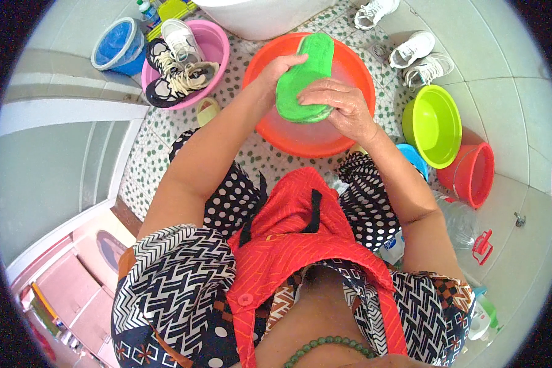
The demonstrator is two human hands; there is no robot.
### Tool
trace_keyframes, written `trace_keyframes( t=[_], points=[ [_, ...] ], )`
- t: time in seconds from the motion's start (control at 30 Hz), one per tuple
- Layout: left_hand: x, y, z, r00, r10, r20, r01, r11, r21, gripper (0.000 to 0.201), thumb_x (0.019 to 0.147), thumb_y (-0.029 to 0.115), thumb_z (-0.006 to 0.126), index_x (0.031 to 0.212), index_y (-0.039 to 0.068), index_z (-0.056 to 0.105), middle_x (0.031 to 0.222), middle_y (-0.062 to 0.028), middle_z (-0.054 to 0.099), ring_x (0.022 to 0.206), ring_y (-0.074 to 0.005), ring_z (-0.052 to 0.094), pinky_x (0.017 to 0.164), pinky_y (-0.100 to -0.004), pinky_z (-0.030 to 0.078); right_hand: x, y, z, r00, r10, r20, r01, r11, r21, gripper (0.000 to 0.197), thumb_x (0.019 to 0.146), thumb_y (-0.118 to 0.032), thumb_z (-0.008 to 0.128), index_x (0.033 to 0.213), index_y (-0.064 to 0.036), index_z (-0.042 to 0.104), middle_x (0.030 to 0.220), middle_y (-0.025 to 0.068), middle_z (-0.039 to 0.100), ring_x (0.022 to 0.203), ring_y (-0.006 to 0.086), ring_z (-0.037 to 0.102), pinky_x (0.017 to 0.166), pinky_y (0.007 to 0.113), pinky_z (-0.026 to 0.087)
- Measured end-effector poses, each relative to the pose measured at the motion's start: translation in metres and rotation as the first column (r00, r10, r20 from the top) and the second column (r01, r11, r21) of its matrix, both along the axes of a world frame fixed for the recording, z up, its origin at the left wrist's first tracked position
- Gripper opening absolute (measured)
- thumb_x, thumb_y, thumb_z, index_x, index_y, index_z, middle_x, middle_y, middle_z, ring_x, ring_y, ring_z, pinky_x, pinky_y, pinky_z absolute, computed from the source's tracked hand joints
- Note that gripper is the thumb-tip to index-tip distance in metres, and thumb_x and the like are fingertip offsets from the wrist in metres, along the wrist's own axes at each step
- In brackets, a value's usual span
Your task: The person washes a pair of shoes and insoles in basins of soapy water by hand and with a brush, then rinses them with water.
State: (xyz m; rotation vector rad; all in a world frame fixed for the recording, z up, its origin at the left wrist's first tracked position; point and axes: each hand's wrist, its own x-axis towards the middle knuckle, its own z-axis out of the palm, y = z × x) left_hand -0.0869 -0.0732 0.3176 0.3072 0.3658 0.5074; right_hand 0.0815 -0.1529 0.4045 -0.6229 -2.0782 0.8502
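Over an orange basin (260, 119) of cloudy water I hold a bright green insole (297, 83), with its long shape slanting away from me. My left hand (280, 72) grips its left edge, the thumb lying on top and the other fingers hidden underneath. The wet right hand (343, 107) has its fingers laid across the near, wider part, with suds along the edge beside it. From this angle I cannot tell whether a second insole lies beneath.
A pink basin (221, 43) with several black and white shoes (181, 70) stands at the left, beside a blue bucket (119, 52). White sneakers (414, 49) line the right wall. Nearer are a lime-green basin (438, 126), a red bucket (472, 175) and a clear plastic jug (457, 218).
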Motion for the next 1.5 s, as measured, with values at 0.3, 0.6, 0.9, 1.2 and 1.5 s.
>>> trace_keyframes(
  t=[0.3, 0.6, 0.9, 1.2, 1.5],
  points=[
    [0.015, -0.008, 0.005, 0.932, 0.341, -0.122, -0.267, 0.874, 0.405, 0.035, 0.088, 0.014, 0.048, 0.122, 0.006, 0.045, 0.113, -0.0104, 0.056, 0.098, -0.0202, 0.057, 0.084, -0.0341, 0.049, 0.003, -0.004, -0.004, 0.897, -0.442, 0.02, 0.416, 0.829, -0.374, 0.027, 0.076, -0.013, 0.067, 0.1, -0.0035, 0.062, 0.102, 0.0094, 0.059, 0.095, 0.021, 0.056, 0.082, 0.03, 0.044],
    [0.03, -0.02, 0.021, 0.875, 0.449, -0.18, -0.267, 0.758, 0.595, 0.032, 0.09, 0.015, 0.045, 0.12, 0.004, 0.047, 0.112, -0.0065, 0.055, 0.101, -0.0157, 0.054, 0.086, -0.0329, 0.047, 0.016, 0.028, -0.016, 0.729, -0.678, -0.089, 0.599, 0.696, -0.397, 0.035, 0.078, -0.016, 0.066, 0.107, -0.0014, 0.053, 0.103, 0.0092, 0.056, 0.093, 0.0184, 0.053, 0.08, 0.029, 0.043],
    [0.024, -0.024, 0.035, 0.897, 0.28, -0.343, -0.029, 0.81, 0.585, 0.035, 0.085, 0.018, 0.057, 0.116, 0.002, 0.049, 0.104, -0.0069, 0.058, 0.091, -0.0157, 0.058, 0.08, -0.0313, 0.048, 0.013, 0.034, -0.038, 0.706, -0.704, 0.072, 0.666, 0.626, -0.406, 0.05, 0.073, -0.019, 0.07, 0.114, -0.0031, 0.044, 0.101, 0.0141, 0.058, 0.09, 0.0204, 0.057, 0.078, 0.031, 0.046],
    [0.026, -0.026, 0.037, 0.835, 0.53, -0.147, -0.332, 0.698, 0.635, 0.032, 0.083, 0.019, 0.061, 0.109, 0.002, 0.053, 0.1, -0.0044, 0.06, 0.087, -0.0135, 0.058, 0.076, -0.0287, 0.049, 0.014, 0.025, -0.043, 0.647, -0.586, -0.487, -0.459, 0.211, -0.863, 0.064, 0.08, -0.052, 0.055, 0.125, -0.0089, 0.042, 0.12, 0.0105, 0.05, 0.109, 0.0252, 0.05, 0.092, 0.041, 0.041],
    [0.028, -0.032, 0.027, 0.283, 0.956, -0.08, 0.277, -0.002, 0.961, 0.04, 0.073, 0.043, 0.062, 0.081, 0.005, 0.06, 0.073, -0.0131, 0.057, 0.077, -0.033, 0.052, 0.069, -0.0435, 0.041, -0.002, 0.007, -0.04, 0.732, -0.553, -0.398, -0.328, 0.226, -0.917, 0.048, 0.074, -0.015, 0.067, 0.116, -0.0082, 0.045, 0.103, 0.0069, 0.055, 0.095, 0.022, 0.055, 0.081, 0.038, 0.047]
  ],
)
